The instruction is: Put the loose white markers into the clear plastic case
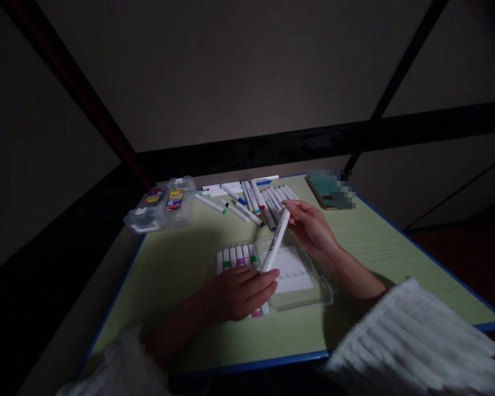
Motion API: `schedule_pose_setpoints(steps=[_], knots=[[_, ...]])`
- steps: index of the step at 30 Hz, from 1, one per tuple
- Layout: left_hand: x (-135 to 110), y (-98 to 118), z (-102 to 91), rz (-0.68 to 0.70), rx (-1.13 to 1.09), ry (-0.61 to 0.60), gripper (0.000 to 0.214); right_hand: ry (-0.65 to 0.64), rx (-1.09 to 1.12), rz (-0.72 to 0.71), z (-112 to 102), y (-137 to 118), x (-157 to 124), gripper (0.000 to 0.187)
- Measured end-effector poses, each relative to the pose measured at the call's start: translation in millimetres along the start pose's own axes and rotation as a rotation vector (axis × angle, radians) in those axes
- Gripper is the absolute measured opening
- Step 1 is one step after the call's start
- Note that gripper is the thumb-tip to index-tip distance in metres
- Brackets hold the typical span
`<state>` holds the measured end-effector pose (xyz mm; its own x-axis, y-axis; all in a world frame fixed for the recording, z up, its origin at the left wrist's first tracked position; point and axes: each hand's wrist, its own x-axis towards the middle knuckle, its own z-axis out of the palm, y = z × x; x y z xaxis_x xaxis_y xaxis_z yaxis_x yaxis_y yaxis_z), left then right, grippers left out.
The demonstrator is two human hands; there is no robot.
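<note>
A white marker [276, 240] slants over an opened clear plastic case [329, 296]. My right hand [312, 228] pinches the marker's upper end between thumb and fingers. At its lower end, the fingers of my left hand [240, 291] close round it; the left thumb is hidden. Under my left hand, a row of markers [240, 253] with green, purple and pink bands fills the left half of the case. A white insert [292, 275] lies in the other half. Beyond my hands, several loose markers [251, 214] are spread over the table.
The pale green table [375, 264] has a blue edge. Another clear case [177, 206] with a handle and labels stands at the far left. A green flat item [328, 190], partly blurred out, lies at the far right. A wall [247, 82] rises behind the table.
</note>
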<state>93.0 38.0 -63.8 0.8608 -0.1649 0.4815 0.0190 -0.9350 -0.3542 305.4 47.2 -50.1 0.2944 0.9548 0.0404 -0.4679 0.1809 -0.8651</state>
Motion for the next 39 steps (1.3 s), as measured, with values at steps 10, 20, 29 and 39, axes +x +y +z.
schedule_pose_setpoints(steps=[10,20,29,39], knots=[[4,-1,-8.1,0.020,0.018,-0.036,0.025,0.017,-0.099,-0.008,6,5,-5,0.028],[5,2,-4.4,0.035,0.020,-0.015,0.018,-0.171,-0.464,-0.148,1,18,-5,0.020],[7,8,-1.6,0.009,-0.005,-0.041,0.025,-0.342,-0.781,-0.169,-4,29,-7,0.016],[8,7,0.9,-0.014,-0.074,-0.081,0.031,-0.387,-0.987,-0.208,-6,32,-9,0.017]])
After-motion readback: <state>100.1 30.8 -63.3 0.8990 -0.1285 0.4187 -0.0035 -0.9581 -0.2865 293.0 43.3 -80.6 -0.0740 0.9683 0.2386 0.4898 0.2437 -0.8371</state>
